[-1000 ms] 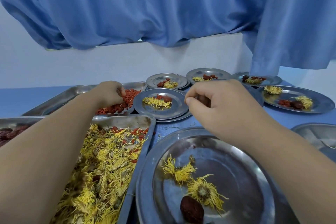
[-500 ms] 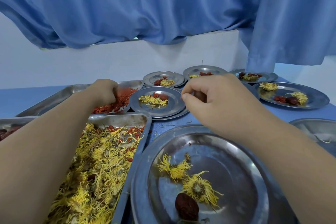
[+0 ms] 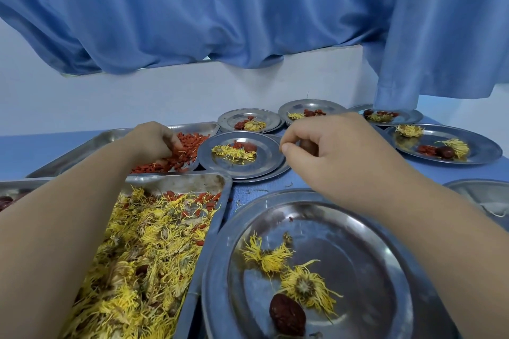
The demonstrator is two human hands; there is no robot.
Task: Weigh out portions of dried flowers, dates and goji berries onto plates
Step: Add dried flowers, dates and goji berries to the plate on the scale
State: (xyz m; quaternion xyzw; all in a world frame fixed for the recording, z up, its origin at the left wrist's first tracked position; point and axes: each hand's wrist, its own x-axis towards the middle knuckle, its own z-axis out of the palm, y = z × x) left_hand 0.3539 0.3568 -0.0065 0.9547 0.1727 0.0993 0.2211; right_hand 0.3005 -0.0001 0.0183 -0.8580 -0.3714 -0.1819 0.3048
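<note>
While goji berries (image 3: 190, 146) are gripped in the far tray (image 3: 110, 135) by the left hand (image 3: 153, 140), fingers (image 3: 170, 143) curled, the near plate (image 3: 344, 242) lies near-right of it. A dark piece (image 3: 305, 146) is pinched by the right hand (image 3: 338, 151).

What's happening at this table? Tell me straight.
A person is portioning by hand. The left hand digs curled fingers into the goji berries in the far tray. The right hand hovers between the plates with its fingers curled; whether it holds anything cannot be told. The near plate has two dried flowers and a date, but no berry portion yet. The plates farther back already hold flowers and red pieces.
</note>
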